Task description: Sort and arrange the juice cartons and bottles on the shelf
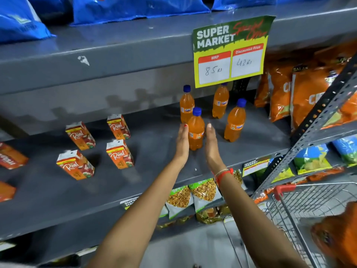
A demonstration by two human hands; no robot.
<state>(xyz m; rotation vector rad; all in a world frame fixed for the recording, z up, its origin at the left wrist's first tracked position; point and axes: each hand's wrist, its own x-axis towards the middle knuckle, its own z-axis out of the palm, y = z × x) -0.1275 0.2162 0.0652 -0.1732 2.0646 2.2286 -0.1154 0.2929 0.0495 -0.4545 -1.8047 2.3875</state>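
On the grey shelf stand several orange soda bottles with blue caps. The front bottle stands upright between my two hands. My left hand lies flat against its left side and my right hand against its right side, fingers straight. Another bottle stands just behind it, one at the back under the price sign, and one to the right. To the left, several red and white juice cartons stand in two rows, such as one carton in front and another behind it.
A green and yellow price sign hangs from the shelf above. Orange snack bags fill the shelf's right end. Blue bags lie on the top shelf. A wire trolley stands at the lower right. Snack packets sit on the shelf below.
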